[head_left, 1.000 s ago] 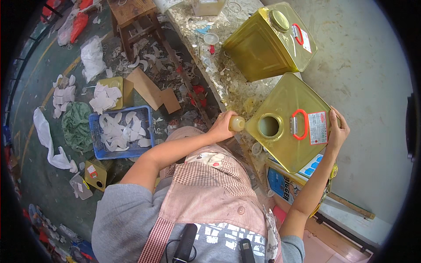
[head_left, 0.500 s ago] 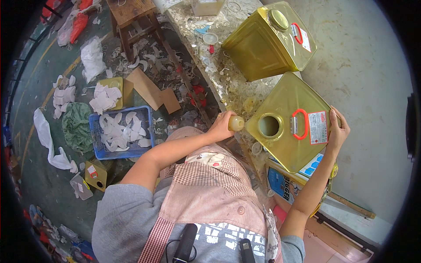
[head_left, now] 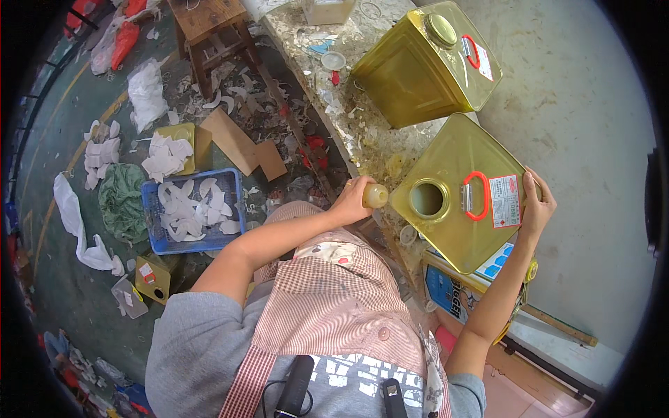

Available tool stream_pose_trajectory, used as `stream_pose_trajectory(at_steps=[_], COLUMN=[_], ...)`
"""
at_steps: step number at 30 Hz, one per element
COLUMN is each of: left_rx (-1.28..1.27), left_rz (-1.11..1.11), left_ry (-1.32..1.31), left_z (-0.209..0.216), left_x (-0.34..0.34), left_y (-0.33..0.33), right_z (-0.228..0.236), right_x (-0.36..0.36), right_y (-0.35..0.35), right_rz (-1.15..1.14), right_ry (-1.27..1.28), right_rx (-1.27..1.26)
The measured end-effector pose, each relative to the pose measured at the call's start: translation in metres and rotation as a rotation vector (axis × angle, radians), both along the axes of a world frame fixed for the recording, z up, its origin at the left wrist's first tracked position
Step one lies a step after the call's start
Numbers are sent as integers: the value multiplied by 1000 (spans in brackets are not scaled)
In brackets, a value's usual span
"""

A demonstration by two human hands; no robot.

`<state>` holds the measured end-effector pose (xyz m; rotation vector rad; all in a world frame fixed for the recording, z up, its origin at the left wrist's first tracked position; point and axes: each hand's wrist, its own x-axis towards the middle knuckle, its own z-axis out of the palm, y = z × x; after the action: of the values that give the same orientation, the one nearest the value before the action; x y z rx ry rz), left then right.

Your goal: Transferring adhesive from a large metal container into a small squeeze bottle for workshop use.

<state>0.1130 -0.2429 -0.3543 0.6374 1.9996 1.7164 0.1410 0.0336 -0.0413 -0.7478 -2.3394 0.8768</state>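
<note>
My left hand (head_left: 350,203) is closed around a small translucent yellowish bottle (head_left: 375,196), its open mouth pointing right toward a gold metal can. This square can (head_left: 449,240) has an uncapped round opening near its left corner, a red carry handle (head_left: 477,212) and a white label. Bottle and can opening are apart. At the can's right corner my right hand (head_left: 539,203) grips the edge, fingers on the top and the rest partly hidden. The can's top faces me and looks tilted; what lies under it is mostly hidden.
A second gold can (head_left: 411,70), capped, stands on the stained bench (head_left: 306,52) beyond. On the floor at left are a blue basket (head_left: 195,245) of white cut pieces, a green bag (head_left: 122,202) and cardboard (head_left: 230,141). A wooden stool (head_left: 209,17) stands farther back.
Almost nothing differs. The gold can in my right hand has shifted very slightly; both hands keep their hold.
</note>
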Motion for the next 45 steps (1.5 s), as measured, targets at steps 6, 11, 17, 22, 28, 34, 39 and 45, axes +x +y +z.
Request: stream_pose_trajectory(at_steps=[6,11,17,22,28,34,39,45], left_rx=[12,11,18,18,9,8,6,3], left_rz=[1,-4,-7,9,10,14,9,-6], left_ry=[-8,-20,-19,-5,-21,20,4,-25], left_z=[4,7,12,9,8,1,0,3], left_x=[-1,-1,-2,-2,-3,-2,-3,-4], left_y=[0,0,1,2,2,2,2,0], right_z=[2,2,1,1,1,0,0,2], right_x=[-1,-1,-1,-1,-1,-1,-1,-3], right_y=[-2,-2,-1,-1,-1,2,2,-5], right_rz=[6,3,-12,-27,-27,-41,-30,-25], right_ry=[-7,-13,1,-11,-14,-30,-29,-29], right_rx=[-5,6,-16,-4,3,12,11,30])
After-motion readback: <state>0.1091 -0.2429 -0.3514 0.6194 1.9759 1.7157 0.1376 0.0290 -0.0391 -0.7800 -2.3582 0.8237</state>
